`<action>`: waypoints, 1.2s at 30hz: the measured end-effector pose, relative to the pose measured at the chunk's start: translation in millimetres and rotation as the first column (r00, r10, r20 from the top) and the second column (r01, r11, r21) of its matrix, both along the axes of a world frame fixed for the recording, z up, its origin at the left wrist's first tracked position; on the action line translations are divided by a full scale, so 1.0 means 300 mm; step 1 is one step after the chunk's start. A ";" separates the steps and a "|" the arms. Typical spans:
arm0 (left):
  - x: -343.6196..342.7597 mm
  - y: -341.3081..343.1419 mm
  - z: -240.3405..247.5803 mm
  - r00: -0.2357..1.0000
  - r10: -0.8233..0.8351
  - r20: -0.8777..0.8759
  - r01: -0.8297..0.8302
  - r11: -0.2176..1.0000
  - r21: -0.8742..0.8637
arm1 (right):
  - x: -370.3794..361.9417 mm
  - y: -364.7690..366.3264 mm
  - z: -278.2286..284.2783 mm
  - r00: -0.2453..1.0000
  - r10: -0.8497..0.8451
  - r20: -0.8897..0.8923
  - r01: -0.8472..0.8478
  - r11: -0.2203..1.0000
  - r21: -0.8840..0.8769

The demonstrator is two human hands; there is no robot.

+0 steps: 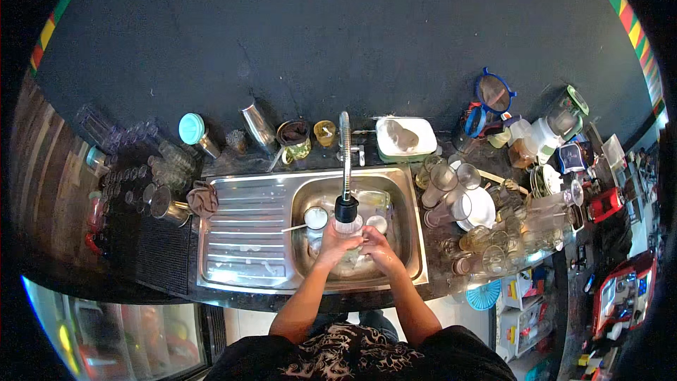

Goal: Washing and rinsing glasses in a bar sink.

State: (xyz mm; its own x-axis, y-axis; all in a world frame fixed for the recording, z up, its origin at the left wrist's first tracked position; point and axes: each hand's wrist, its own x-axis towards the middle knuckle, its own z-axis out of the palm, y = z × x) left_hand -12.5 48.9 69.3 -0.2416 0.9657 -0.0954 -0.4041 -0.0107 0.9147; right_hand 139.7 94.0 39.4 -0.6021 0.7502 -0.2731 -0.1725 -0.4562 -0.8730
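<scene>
- So the clear glass (pixel 349 225) sits right in the grip, at the far end of the fingers, straight under the black spray head of the faucet (pixel 346 206).
- Left hand (pixel 336 245) looks curled round its near left side, closed to about the glass's width. It's the nearer of the two, just barely.
- Right hand (pixel 379 248) has bent fingers up by the glass's right side; can't tell if it's really gripping or just touching.
- Long axis seems roughly upright, rim toward the spray head, but fingers hide the lower part, so any tilt is a guess.
- Tight spots: a white-looking cup (pixel 316 218) just left of the grip, a small pale cup (pixel 376 224) just right, faucet right above.
- Sink's front rim (pixel 360 284) runs below the wrists.
- Roomiest side is left, over the ribbed drainboard (pixel 243 222); beyond the right rim, glassware (pixel 443 178) crowds the counter.
</scene>
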 end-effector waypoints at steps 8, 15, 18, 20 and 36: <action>-0.027 0.008 0.044 0.999 0.016 -0.040 -0.016 1.000 0.008 | 0.041 0.000 -0.023 0.971 -0.215 0.106 0.224 0.971 -0.079; -0.007 -0.055 0.019 0.999 -0.015 -0.031 0.015 1.000 -0.007 | 0.039 -0.015 -0.008 0.968 -0.243 0.069 0.252 0.941 -0.226; 0.008 -0.064 0.037 0.914 0.155 -0.375 -0.155 0.987 0.031 | 0.019 -0.027 0.000 0.987 -0.154 0.036 0.158 0.977 -0.146; 0.024 -0.048 0.055 0.797 0.218 -0.563 -0.248 0.968 0.023 | -0.005 -0.031 0.002 0.989 -0.149 -0.020 0.144 0.975 -0.169; -0.127 -0.066 -0.208 0.711 0.142 0.689 0.168 0.917 -0.362 | -0.079 -0.023 -0.037 0.977 -0.210 0.026 0.194 0.840 -0.507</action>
